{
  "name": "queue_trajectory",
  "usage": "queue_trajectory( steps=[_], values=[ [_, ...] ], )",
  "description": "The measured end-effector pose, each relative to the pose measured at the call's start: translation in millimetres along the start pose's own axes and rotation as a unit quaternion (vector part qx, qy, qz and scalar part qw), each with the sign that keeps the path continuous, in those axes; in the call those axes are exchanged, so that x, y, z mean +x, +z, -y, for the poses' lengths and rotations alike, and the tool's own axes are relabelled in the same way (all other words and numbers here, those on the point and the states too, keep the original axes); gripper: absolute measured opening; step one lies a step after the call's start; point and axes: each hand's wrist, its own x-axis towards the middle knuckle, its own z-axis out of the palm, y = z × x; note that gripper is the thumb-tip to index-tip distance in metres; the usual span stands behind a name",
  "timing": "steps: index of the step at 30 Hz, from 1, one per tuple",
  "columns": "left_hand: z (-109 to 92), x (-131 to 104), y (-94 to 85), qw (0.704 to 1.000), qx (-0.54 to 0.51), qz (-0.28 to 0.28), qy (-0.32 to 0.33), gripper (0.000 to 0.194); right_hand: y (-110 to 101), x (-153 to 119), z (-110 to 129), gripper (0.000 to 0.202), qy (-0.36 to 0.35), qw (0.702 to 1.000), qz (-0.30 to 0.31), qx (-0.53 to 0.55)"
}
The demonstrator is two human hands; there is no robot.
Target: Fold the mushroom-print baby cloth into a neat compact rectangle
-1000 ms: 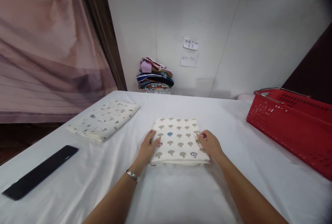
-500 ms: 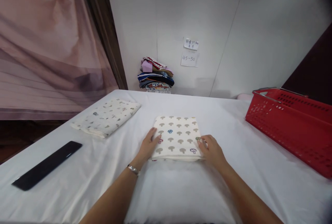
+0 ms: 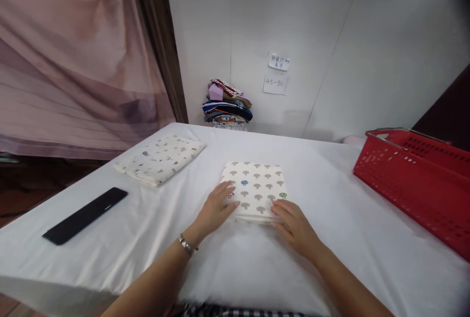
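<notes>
Wide free lane on white surface (image 3: 323, 170) between mushroom-print cloth (image 3: 257, 190) and red basket (image 3: 418, 180); basket wall blocks far right. Narrower gap left, between mushroom-print cloth and leaf-print cloth (image 3: 161, 158). Black strip (image 3: 86, 215) lies flat, low obstacle, room above it. Left hand (image 3: 217, 205) and right hand (image 3: 295, 224) obstruct mushroom-print cloth's near side; far edge accessible.

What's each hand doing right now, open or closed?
Left hand: open, spread over the left edge of the folded rectangular white mushroom-print cloth.
Right hand: at the cloth's near right corner; open or closed, cannot tell.
</notes>
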Motion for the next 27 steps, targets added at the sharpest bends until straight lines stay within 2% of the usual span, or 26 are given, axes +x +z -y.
queue_trajectory(
  steps=[3,6,9,11,14,15,17,21,27],
  values=[
    [-1.7,-13.6,6.1,0.991,0.091,0.057,0.079,0.053,7.2,-4.0,-0.9,0.046,-0.034,0.997,0.064,-0.026],
    [-2.0,-19.2,6.3,0.988,0.111,0.072,0.083,0.053,7.9,-7.7,-3.6,0.049,-0.033,0.996,0.082,-0.023],
    [-3.3,-15.0,-3.7,0.995,0.072,0.054,0.036,0.045,1.7,-9.1,-15.8,0.043,0.017,0.999,0.042,0.0],
    [-3.0,-8.3,-12.0,0.998,0.04,0.019,-0.041,0.042,-2.8,-6.3,-32.6,0.041,0.11,0.994,0.004,0.016],
    [1.6,4.8,-18.0,0.985,0.011,-0.018,-0.173,0.044,-6.2,6.3,-65.2,0.046,0.307,0.949,0.011,0.062],
    [3.8,9.4,-17.4,0.979,0.009,-0.021,-0.202,0.045,-6.4,12.3,-75.4,0.05,0.37,0.925,0.03,0.084],
    [7.9,18.1,-13.3,0.972,0.011,-0.006,-0.233,0.047,-5.7,25.6,-91.0,0.058,0.447,0.883,0.076,0.124],
    [10.0,29.7,-2.9,0.966,0.032,0.039,-0.252,0.059,-2.6,49.4,-99.9,0.07,0.493,0.841,0.115,0.189],
    [5.1,30.1,-1.9,0.967,0.055,0.036,-0.247,0.061,-1.3,65.3,-93.7,0.089,0.539,0.781,0.129,0.288]
  ],
)
